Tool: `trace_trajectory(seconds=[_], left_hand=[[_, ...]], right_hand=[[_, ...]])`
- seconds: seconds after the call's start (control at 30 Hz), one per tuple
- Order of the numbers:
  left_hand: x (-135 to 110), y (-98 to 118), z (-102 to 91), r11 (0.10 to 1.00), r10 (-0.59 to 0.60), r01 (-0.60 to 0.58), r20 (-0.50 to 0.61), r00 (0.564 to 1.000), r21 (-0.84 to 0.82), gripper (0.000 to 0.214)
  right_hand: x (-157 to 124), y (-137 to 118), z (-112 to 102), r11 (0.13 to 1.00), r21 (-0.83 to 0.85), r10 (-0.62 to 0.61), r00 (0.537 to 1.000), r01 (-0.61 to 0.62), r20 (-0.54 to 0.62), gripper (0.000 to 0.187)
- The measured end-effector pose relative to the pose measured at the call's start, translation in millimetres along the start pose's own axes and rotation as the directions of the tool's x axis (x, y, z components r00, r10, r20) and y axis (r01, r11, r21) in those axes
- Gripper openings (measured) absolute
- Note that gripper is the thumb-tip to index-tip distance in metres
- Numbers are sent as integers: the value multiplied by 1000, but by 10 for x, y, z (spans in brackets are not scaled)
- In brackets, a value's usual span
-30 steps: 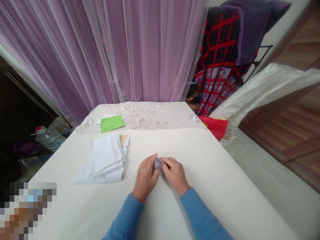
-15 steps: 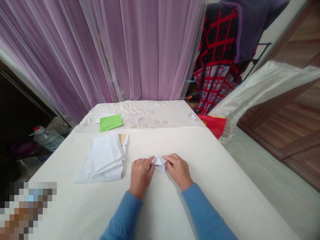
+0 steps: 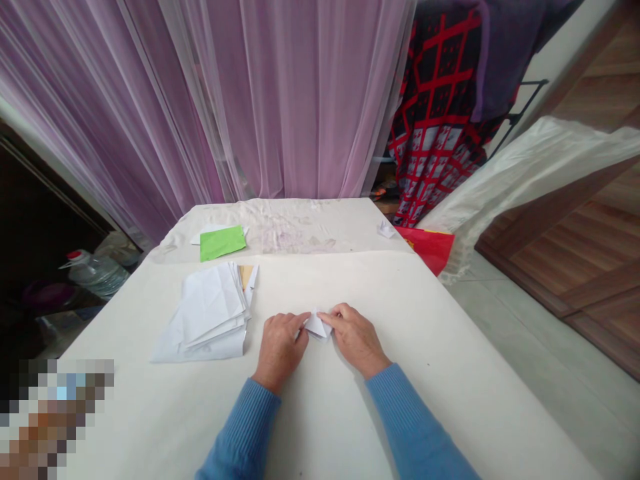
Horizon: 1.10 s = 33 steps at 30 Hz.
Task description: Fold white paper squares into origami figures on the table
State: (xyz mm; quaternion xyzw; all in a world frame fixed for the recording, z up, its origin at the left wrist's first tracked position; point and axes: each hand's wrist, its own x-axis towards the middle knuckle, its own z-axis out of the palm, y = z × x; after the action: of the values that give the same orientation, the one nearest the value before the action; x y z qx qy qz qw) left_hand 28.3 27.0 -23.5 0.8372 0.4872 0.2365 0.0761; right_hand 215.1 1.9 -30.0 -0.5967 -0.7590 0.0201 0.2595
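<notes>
A small piece of folded white paper [image 3: 318, 327] lies on the white-covered table between my hands. My left hand [image 3: 281, 347] pinches its left side between thumb and fingers. On the opposite side, my right hand [image 3: 356, 339] is closed on the paper's right edge, with the index finger reaching over its upper part. The fingertips hide both side edges of the paper. Left of my left hand rests a stack of white paper sheets [image 3: 213, 307], somewhat fanned out, with a tan piece [image 3: 245, 276] showing at its upper right.
Behind the stack lies a green sheet of paper [image 3: 223, 243] over a white one. A small folded white paper piece [image 3: 385, 229] stands near the table's far right corner. Beyond that edge is a red bag [image 3: 430, 249]. Purple curtains [image 3: 300, 100] hang behind the table [image 3: 320, 413].
My right index finger has moved left over the top of the folded paper, and the raised flap there now lies flatter. My left hand keeps its hold with little shift.
</notes>
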Motion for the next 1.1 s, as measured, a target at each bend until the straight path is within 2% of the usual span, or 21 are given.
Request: trace_trajectory(seconds=[0.3, 0.43, 0.63, 0.83, 1.1], left_hand=[[12, -89, 41, 997, -13, 13, -7, 1000, -77, 37], [18, -89, 46, 993, -38, 34, -35, 999, -117, 28], [17, -68, 59, 996, -51, 49, -34, 998, -80, 22], [14, -58, 66, 998, -44, 43, -23, 999, -44, 21], [4, 32, 34, 997, 19, -21, -27, 999, -70, 19]], right_hand=[[12, -56, -63, 998, -51, -30, 998, 33, 63, 40], [17, -67, -59, 998, -48, -28, 998, 31, 57, 38], [11, -79, -92, 998, -59, -33, 996, 38, 82, 36], [-18, -30, -157, 998, 11, -57, 993, 56, 107, 39], [-15, -3, -154, 998, 6, -63, 992, 62, 106, 36]])
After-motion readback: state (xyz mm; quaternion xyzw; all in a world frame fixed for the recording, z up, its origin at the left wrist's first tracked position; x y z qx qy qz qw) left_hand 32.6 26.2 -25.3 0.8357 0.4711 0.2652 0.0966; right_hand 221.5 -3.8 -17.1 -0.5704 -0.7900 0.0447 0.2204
